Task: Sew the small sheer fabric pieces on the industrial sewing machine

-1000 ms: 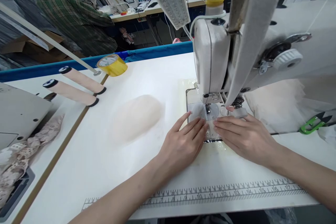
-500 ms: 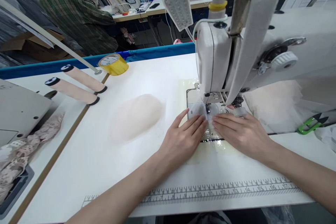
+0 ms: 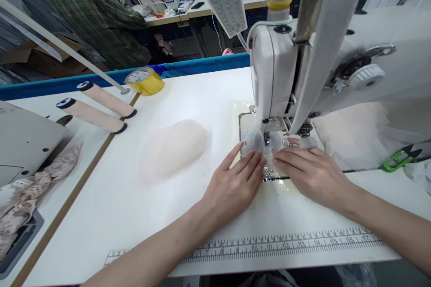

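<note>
My left hand [image 3: 234,184] lies palm down left of the presser foot [image 3: 266,139] of a white sewing machine [image 3: 276,71]. Its fingers stretch forward over the needle plate, the outermost one spread apart. On the foot's other side, my right hand [image 3: 316,175] rests flat, fingertips pointing at the needle area. Between the two sets of fingertips lies a sheer, nearly see-through material [image 3: 252,141], hard to make out against the plate. Both thumbs are mostly hidden. A pale, sheer fabric piece [image 3: 178,148] sits on the table to the left.
Yellow tape [image 3: 144,81] and two pinkish thread cones [image 3: 92,115] are at the left. Green thread snips [image 3: 400,158] and whitish gauzy fabric [image 3: 353,134] lie at the right. A printed ruler [image 3: 256,249] runs along the front edge. Behind, a person in a plaid shirt [image 3: 101,27] is at another machine.
Both hands have drawn back slightly towards me from the presser foot. The left fingers are a little more bent. The fabric piece on the left stays in place.
</note>
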Demonstrator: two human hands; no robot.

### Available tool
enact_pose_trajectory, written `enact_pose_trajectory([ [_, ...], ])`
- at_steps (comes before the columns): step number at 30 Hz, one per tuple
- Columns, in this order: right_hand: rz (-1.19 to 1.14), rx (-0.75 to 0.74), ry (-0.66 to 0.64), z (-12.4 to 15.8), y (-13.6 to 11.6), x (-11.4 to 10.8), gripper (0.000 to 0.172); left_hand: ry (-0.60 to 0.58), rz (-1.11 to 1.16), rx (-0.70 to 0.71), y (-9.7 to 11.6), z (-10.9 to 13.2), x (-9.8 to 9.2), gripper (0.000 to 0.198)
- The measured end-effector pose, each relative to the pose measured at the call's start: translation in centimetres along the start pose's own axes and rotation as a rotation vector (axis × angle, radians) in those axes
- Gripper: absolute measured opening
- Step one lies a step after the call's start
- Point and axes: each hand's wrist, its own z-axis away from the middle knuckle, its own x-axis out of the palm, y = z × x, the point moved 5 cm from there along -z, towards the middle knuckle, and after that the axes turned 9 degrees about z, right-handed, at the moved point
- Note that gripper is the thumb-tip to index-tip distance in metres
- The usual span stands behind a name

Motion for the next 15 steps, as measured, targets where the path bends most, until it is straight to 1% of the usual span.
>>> enact_pose_trajectory([
  [7, 0.017, -0.032, 0.009, 0.11, -0.11, -0.05, 0.027, -0.001, 0.002, 0.000, 0.05, 0.06, 0.02, 0.024],
  [15, 0.042, -0.033, -0.026, 0.01, 0.04, 0.47, 0.034, -0.007, 0.031, -0.032, -0.70, -0.13, 0.44, 0.027],
])
